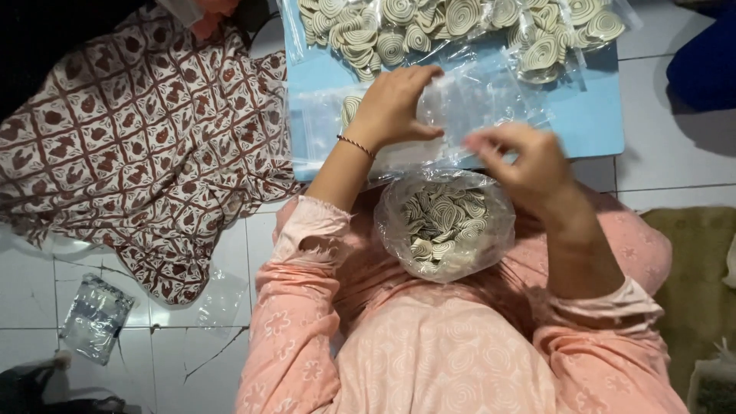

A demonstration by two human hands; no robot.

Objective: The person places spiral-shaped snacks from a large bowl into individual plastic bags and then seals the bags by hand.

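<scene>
Left hand (395,107) and right hand (517,157) pinching clear bag (468,103) edges, above blue board (590,115).

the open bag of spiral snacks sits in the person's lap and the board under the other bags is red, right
Not quite: the board is light blue, not red, as the head view shows. The rest holds: the open bag of spiral snacks sits in the person's lap, and the other bags lie on that board.

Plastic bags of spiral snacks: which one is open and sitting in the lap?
The round open bag in the lap, below both hands; the other filled bags lie farther away on the blue board.
</scene>
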